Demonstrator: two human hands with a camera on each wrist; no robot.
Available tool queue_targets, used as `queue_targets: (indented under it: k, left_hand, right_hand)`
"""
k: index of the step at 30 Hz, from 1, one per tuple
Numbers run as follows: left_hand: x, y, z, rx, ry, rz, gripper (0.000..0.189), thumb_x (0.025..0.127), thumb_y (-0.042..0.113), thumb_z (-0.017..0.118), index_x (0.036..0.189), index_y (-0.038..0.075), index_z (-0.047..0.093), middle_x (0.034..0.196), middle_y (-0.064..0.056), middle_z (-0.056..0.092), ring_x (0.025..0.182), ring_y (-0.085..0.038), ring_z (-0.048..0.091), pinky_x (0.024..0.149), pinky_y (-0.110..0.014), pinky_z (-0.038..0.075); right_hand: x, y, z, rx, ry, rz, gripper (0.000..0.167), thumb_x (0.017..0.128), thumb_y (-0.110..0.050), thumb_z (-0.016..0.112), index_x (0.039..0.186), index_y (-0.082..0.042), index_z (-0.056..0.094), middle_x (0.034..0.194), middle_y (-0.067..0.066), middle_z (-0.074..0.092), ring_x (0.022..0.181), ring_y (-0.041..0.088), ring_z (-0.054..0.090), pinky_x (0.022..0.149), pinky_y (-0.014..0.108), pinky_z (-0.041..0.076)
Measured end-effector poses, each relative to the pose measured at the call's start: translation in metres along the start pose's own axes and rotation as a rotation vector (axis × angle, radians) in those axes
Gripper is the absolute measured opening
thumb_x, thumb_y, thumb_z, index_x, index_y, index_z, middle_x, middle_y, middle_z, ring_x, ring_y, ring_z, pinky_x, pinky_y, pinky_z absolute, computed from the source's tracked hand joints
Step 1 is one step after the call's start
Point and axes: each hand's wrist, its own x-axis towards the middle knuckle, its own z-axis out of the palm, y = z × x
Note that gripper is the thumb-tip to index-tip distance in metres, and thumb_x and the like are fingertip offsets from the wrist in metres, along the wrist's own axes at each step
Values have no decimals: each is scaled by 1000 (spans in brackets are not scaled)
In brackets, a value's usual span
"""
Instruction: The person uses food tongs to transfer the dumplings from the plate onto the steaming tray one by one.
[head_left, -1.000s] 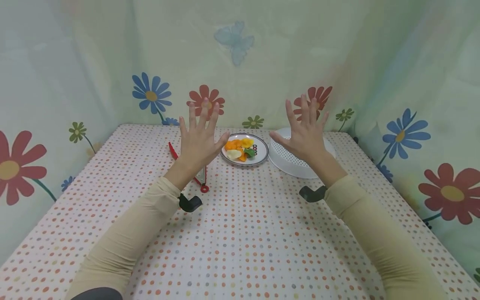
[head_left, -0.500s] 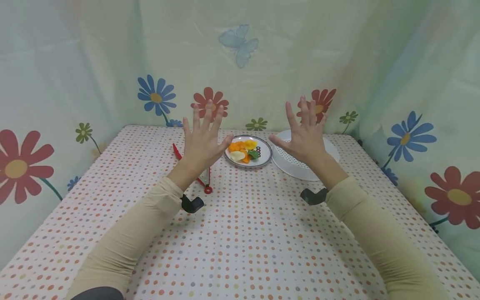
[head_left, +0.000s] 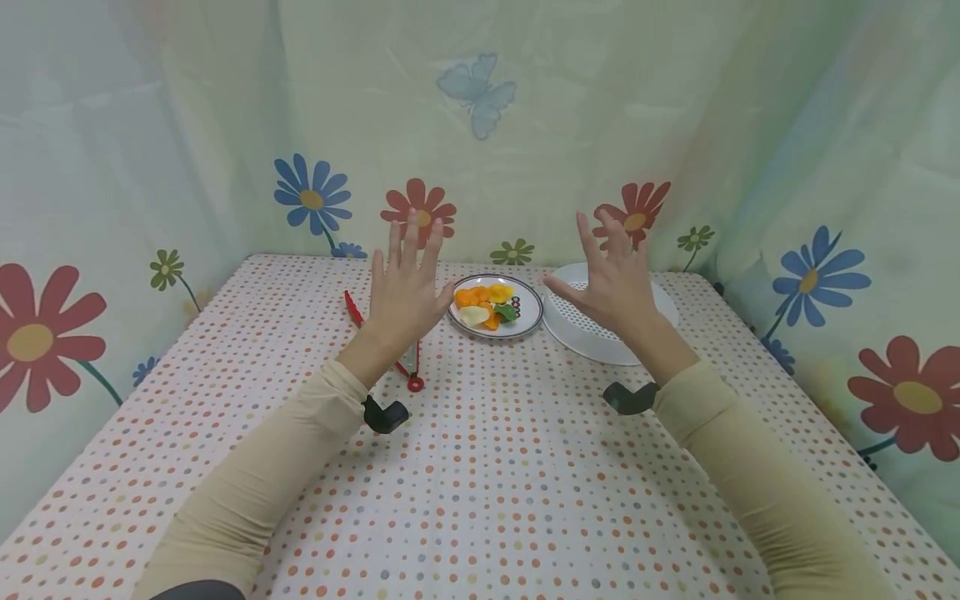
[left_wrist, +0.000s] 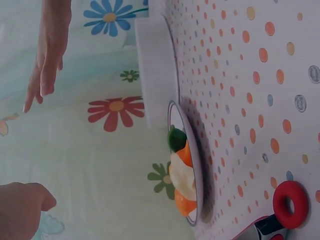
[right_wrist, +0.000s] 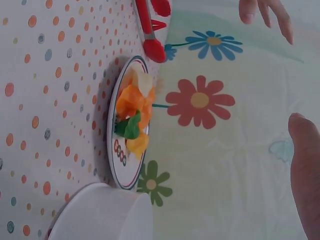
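Though apart, plate (head_left: pixel 529 310) between both grips (head_left: pixel 405 300) (head_left: pixel 618 287)

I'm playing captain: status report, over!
Left hand, right hand: raised, empty. Plate: holding colorful food pieces, beside white strainer. Head view: left wrist partly hides red tongs.

Smooth metal along the body of the red-edged tongs (head_left: pixel 410 360), with smooth plastic or silicone at the tips and ring. Matt, smooth plastic in the white perforated basket (head_left: pixel 592 347). Hard and smooth across the banded plate (head_left: pixel 529 313), impossible to tell whether ceramic or plastic. Smooth, slightly waxy-looking on the orange, yellow, white and green pieces (right_wrist: pixel 134 100). Flat and matt over the dotted tablecloth (head_left: pixel 480 483). Thin, creased and faintly shiny in the floral curtain (head_left: pixel 577 100). Wrinkled matt cloth in the beige sleeves (head_left: pixel 262 475). Dark, smooth plastic in the wrist mounts (head_left: pixel 628 398).
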Motion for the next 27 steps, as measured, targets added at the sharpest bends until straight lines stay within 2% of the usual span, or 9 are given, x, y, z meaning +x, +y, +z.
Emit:
queue_targets:
  k: [5, 9, 13, 19, 27]
  left_hand:
    - [-4, -1, 4, 6, -128, -141, 93, 90, 47, 55, 152, 23, -10, 158, -13, -14, 142, -51, 3, 110, -61, 23]
    - [-9, -6, 8, 22, -229, -225, 93, 90, 49, 54, 153, 20, -7, 158, -21, -5, 137, -59, 11, 108, -63, 27]
    - [-12, -10, 12, 54, -322, -284, 91, 90, 51, 52, 153, 16, -3, 156, -28, 2, 135, -61, 16, 106, -64, 29]
    - [-15, -14, 17, 84, -432, -328, 94, 90, 54, 51, 153, 8, -2, 152, -36, 5, 133, -63, 18, 103, -65, 31]
    - [-17, -15, 29, 106, -521, -349, 97, 89, 59, 49, 153, 7, -1, 153, -36, 1, 133, -62, 18, 101, -67, 32]
  right_hand:
    - [-2, 29, 9, 80, -61, 105, 113, 78, -71, 54, 152, -18, -13, 156, 20, 3, 139, 45, 17, 108, 67, 18]
    - [-4, 64, 19, 120, -119, 178, 127, 71, -77, 57, 150, -11, -17, 156, 23, -3, 141, 48, 7, 104, 74, 12]
    - [-10, 94, 26, 140, -189, 229, 132, 71, -74, 60, 148, -4, -21, 156, 26, -12, 142, 49, -3, 104, 74, 6]
    - [-19, 123, 34, 191, -294, 263, 133, 74, -72, 61, 145, 1, -24, 152, 30, -19, 139, 53, -7, 104, 74, 3]
    - [-24, 138, 40, 258, -461, 287, 129, 79, -65, 60, 142, 5, -27, 149, 33, -23, 137, 54, -15, 104, 73, 6]
